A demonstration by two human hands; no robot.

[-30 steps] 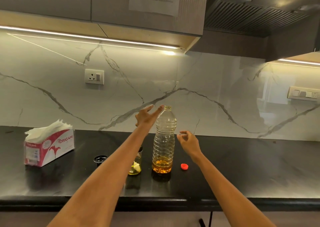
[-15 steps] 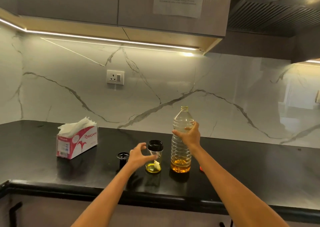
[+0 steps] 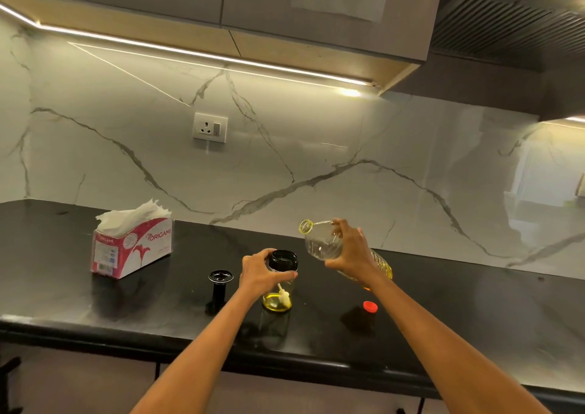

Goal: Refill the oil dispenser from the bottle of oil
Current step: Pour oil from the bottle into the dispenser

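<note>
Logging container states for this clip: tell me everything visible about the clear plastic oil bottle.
The clear ribbed plastic oil bottle is uncapped and lifted off the black countertop, tilted nearly sideways with its threaded open mouth pointing left, above and to the right of the small glass oil dispenser with a black rim. The right hand grips its upper body. A little golden oil has pooled at the lower, base end; none reaches the mouth. Its small red cap lies apart on the counter.
</note>
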